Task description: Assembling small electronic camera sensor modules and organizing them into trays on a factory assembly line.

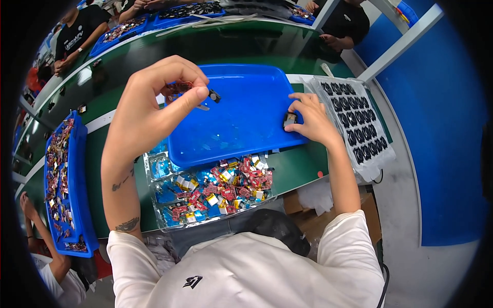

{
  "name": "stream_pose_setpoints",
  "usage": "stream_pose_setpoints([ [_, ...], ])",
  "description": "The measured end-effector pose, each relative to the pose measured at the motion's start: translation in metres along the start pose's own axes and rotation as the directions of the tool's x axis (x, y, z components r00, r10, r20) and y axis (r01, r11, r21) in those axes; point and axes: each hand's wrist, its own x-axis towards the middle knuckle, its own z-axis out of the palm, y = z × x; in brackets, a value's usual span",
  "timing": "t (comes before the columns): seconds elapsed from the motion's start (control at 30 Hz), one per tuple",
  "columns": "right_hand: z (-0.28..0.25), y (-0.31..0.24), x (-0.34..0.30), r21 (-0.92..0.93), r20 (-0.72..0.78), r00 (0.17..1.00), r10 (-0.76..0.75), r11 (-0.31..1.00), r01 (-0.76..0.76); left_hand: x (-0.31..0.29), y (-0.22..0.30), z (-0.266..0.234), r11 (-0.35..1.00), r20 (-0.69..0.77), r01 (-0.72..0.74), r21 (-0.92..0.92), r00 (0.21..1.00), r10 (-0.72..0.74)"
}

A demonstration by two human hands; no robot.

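My left hand (167, 97) is raised over the left side of a blue tray (231, 138), its thumb and fingers pinched together. In it is a small red circuit board (179, 87) with thin wires, partly hidden by the fingers. A small black part (214, 96) sticks out just beyond the fingertips; whether it is joined to the board I cannot tell. At the tray's right edge my right hand (314, 119) grips a small black casing (290, 120) between thumb and fingers. A lighter, greyish face of the casing shows.
Below the blue tray lies a clear plastic tray (275, 197) heaped with red boards and silver-yellow battery cells. On the right, a white tray (327, 110) holds rows of black casings. Another blue tray (82, 169) of boards stands left. Co-workers sit across and at left.
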Motion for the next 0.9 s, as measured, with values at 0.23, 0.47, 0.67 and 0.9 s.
stream_pose_setpoints([
  [0.23,-0.009,-0.050,0.059,0.902,0.181,0.962,0.204,0.355,-0.245,0.002,-0.001,0.010,0.961,-0.067,0.091,-0.260,0.991,-0.112],
  [0.47,-0.042,-0.116,0.119,0.988,0.071,0.997,-0.020,0.139,-0.067,0.007,-0.009,0.010,0.989,-0.243,0.144,-0.023,0.959,-0.146],
  [0.67,-0.049,-0.139,0.132,0.990,-0.003,0.999,0.034,0.139,-0.001,0.008,-0.017,0.007,0.989,-0.446,0.140,-0.043,0.883,-0.144],
  [0.9,-0.043,-0.139,0.130,0.987,-0.061,0.996,0.065,0.149,0.051,0.010,-0.019,0.008,0.988,-0.479,0.140,0.069,0.873,-0.091],
])
